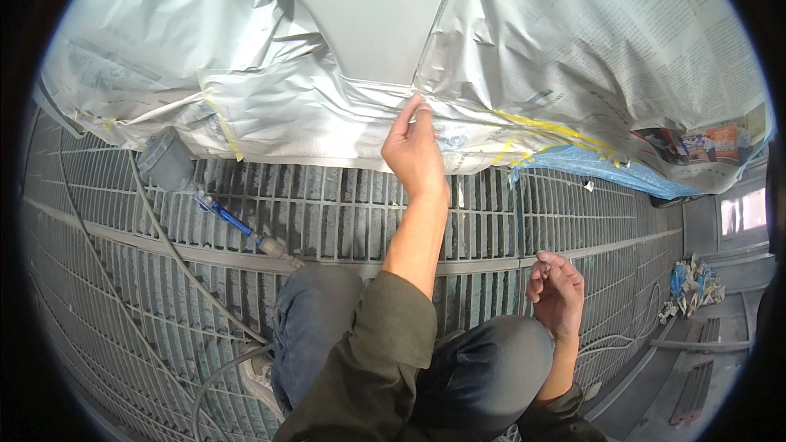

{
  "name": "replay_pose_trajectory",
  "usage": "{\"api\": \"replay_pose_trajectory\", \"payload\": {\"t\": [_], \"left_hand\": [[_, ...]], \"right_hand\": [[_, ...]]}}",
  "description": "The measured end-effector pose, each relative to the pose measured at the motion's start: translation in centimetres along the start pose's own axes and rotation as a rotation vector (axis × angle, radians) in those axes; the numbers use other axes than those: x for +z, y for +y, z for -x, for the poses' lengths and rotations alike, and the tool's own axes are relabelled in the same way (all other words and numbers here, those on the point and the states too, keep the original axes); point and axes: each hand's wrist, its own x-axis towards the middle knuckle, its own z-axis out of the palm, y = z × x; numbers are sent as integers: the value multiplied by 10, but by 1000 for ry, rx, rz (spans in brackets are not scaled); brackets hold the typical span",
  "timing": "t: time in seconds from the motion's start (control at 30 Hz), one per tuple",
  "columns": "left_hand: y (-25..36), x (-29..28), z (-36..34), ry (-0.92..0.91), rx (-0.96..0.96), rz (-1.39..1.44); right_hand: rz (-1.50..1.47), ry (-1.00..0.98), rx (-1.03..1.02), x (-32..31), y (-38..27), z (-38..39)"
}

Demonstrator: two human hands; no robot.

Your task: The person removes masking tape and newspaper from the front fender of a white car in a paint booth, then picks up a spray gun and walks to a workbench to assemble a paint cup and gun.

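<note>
The silvery masking paper (282, 110) hangs ahead of me around the grey panel (377, 16), its lower edge running crosswise. My left hand (416, 151), the nearer, meets it just below the panel's corner, fingertips together; my right hand (561, 290) is loosely curled beside my knee (501, 364). I can't tell whether either grips anything.
</note>
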Motion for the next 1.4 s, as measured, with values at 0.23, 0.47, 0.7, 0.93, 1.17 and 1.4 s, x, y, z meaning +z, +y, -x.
{"api": "replay_pose_trajectory", "payload": {"t": [0.23, 0.47, 0.7, 0.93, 1.17, 1.4], "left_hand": [[3, -2, 1, 137, 110, -96], [3, 2, -12, 177, 225, -190], [9, 8, -9, 199, 192, -248], [2, 6, -17, 218, 253, -183], [-8, 1, -13, 154, 236, -149], [-5, 4, -12, 210, 256, -195]], "right_hand": [[-8, 28, 9, -2, 0, 1], [-22, 13, 12, -3, 1, 2], [-31, 14, 23, -4, -2, 5], [-43, -1, 11, -8, 0, 6], [-42, 38, 30, -4, -2, 8], [-58, 30, 27, -5, -2, 8]]}}
